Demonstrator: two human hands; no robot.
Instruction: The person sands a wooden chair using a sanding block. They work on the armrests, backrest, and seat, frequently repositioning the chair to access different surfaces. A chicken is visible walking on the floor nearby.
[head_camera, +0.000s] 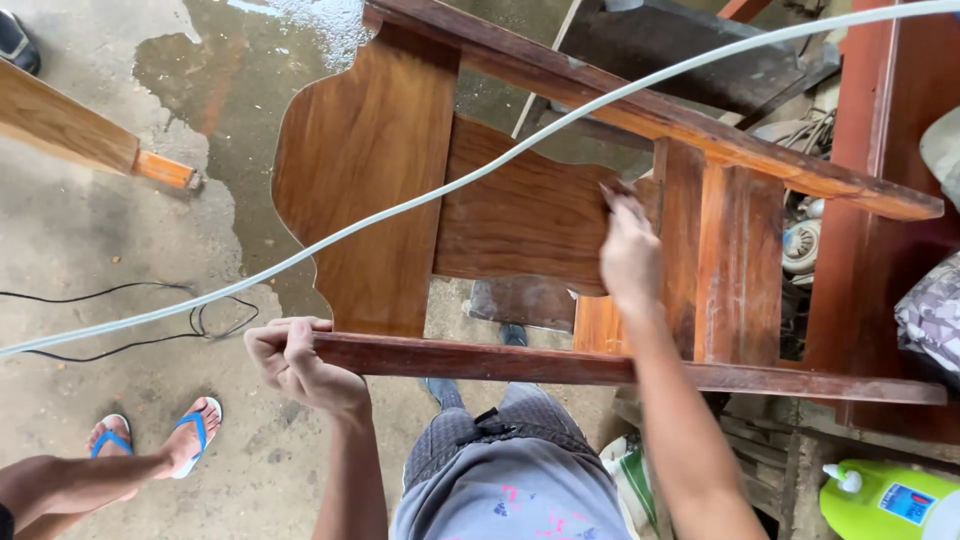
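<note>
A brown wooden furniture frame (365, 150), with curved panels and long rails, lies tilted in front of me. My left hand (290, 362) grips the end of the near rail (560, 366). My right hand (628, 250) presses flat against the middle wooden panel (520, 210), fingers together; whether it holds a piece of sandpaper I cannot tell. A white cable or hose (450, 185) runs diagonally across the view above the frame.
Wet concrete floor (215, 70) lies beyond the frame. Another person's feet in blue flip-flops (160, 440) stand at the lower left. A black wire (150, 320) loops on the floor. A wooden beam (80, 130) juts in at left. A green bottle (885, 500) sits at the lower right.
</note>
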